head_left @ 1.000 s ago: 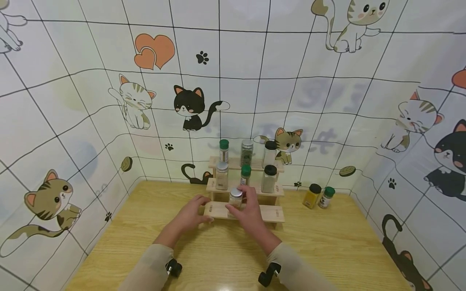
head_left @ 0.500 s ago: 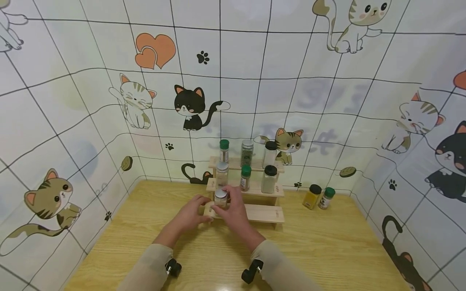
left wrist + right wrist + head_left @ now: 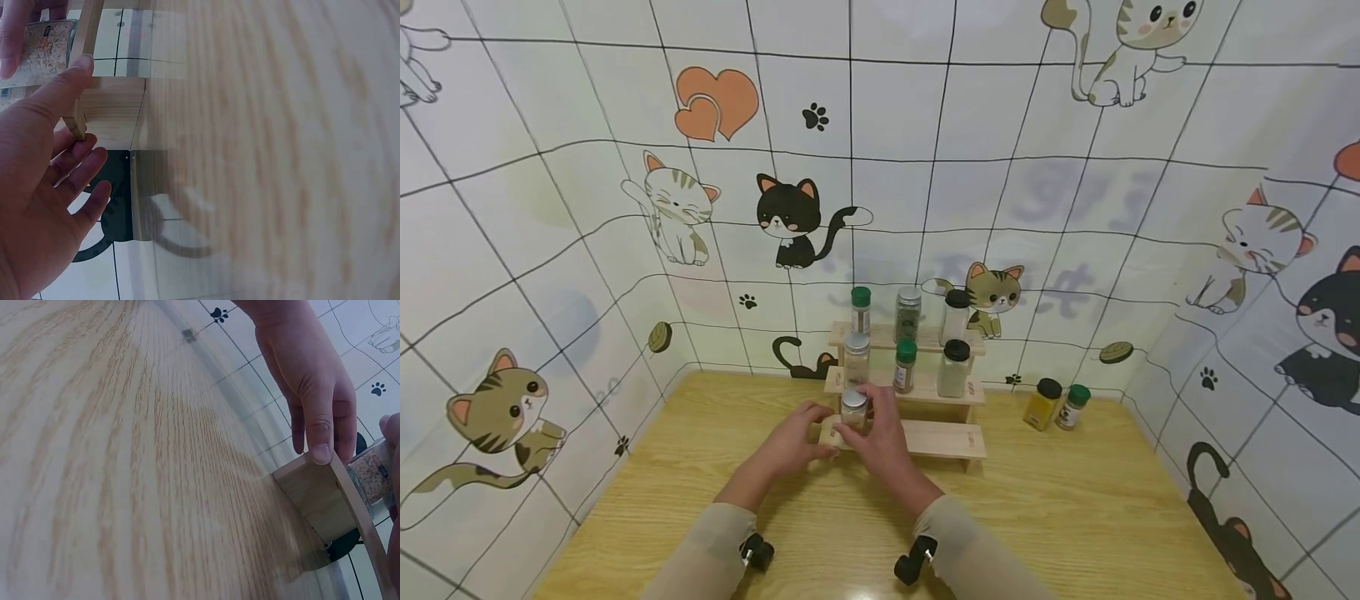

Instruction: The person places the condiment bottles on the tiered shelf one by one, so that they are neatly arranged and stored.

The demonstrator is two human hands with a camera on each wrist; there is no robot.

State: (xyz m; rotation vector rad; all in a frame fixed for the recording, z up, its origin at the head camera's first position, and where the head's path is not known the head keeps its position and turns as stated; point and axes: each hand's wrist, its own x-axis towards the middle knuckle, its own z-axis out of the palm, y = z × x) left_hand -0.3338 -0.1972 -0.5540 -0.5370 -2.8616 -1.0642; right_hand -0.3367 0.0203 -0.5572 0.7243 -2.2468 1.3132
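Note:
A three-step wooden spice rack [image 3: 943,439] stands at the back of the table. My left hand [image 3: 790,442] grips the left end of its lowest step, thumb on the front edge and fingers behind, as the left wrist view shows. My right hand [image 3: 883,442] holds a glass jar with a silver lid [image 3: 853,402] between thumb and fingers, upright at that step's left end. Pinkish coarse grains fill the jar [image 3: 47,47]. In the right wrist view my right hand is mostly cut off at the edge, beside the jar [image 3: 373,472].
Several spice jars fill the upper steps, among them a silver-lidded jar [image 3: 857,362], a green-lidded jar [image 3: 905,367] and a black-lidded jar [image 3: 953,371]. On the table at right stand a yellow jar [image 3: 1042,407] and another green-lidded jar [image 3: 1072,408]. Cat-patterned sheeting [image 3: 895,108] surrounds the table.
My right hand has moved the silver-lidded jar leftward along the lowest step to its left end, then stayed there over the last half second. My left hand has kept its place.

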